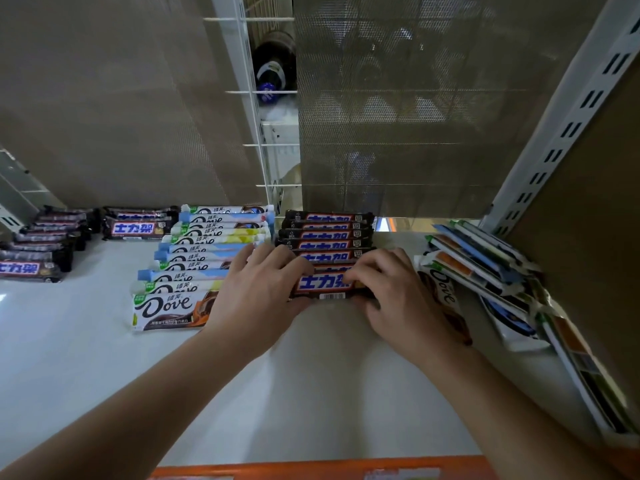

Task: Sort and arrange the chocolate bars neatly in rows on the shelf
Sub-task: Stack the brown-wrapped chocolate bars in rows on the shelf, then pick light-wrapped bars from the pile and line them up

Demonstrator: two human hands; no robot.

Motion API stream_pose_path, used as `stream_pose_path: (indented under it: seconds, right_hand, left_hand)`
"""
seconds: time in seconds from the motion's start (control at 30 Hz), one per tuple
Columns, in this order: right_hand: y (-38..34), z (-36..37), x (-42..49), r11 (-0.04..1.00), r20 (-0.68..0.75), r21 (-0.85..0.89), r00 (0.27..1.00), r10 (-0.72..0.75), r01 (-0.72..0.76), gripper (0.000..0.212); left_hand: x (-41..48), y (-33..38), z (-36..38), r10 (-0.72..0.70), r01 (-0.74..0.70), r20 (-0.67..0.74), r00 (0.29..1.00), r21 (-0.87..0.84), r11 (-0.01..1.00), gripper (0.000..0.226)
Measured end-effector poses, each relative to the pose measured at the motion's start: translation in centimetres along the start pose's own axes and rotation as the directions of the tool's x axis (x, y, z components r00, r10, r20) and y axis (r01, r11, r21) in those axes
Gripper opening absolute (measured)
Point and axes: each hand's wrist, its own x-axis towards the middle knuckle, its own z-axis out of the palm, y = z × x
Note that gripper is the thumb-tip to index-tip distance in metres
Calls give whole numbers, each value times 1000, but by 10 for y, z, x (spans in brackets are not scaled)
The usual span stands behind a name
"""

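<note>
A row of brown Snickers bars [327, 233] runs front to back in the middle of the white shelf [86, 341]. My left hand [256, 299] grips the left end of the front Snickers bar [322, 284], and my right hand [398, 299] grips its right end. Left of this row lies a row of white Dove bars [194, 271]. Further left are a short Snickers stack [136, 226] and a slanted Snickers row [38, 247]. A pile of Dove bars [485, 268] leans at the right.
A perforated back panel [415, 116] closes the shelf behind the rows. A white slotted upright [568, 126] and a brown side wall stand at the right. An orange strip [311, 469] edges the shelf front. A dark bottle [273, 67] shows through a gap behind.
</note>
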Motion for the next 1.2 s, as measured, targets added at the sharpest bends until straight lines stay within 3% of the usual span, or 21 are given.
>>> stream_pose_path:
  seconds: [0.47, 0.67, 0.9, 1.07, 1.2]
  right_hand:
    - [-9, 1, 1, 998, -29, 9, 998, 59, -58, 23]
    - [-17, -11, 1, 991, 22, 71, 993, 116, -117, 23]
    - [-39, -39, -10, 970, 68, 58, 971, 230, -234, 28]
    - [-55, -58, -32, 952, 123, 45, 947, 296, -303, 26]
    - [-67, -64, -51, 934, 198, 32, 918, 342, -355, 38]
  left_hand:
    - [-2, -7, 1, -24, 27, 42, 999, -72, 997, 34]
    - [-4, 3, -6, -29, 35, 57, 998, -111, 993, 37]
    - [-25, 4, -32, -8, 2, -25, 1000, -236, 972, 32]
    - [-50, 12, -41, -25, 42, 61, 998, -288, 957, 49]
    - [-73, 22, -49, -38, 85, 155, 987, -309, 947, 56]
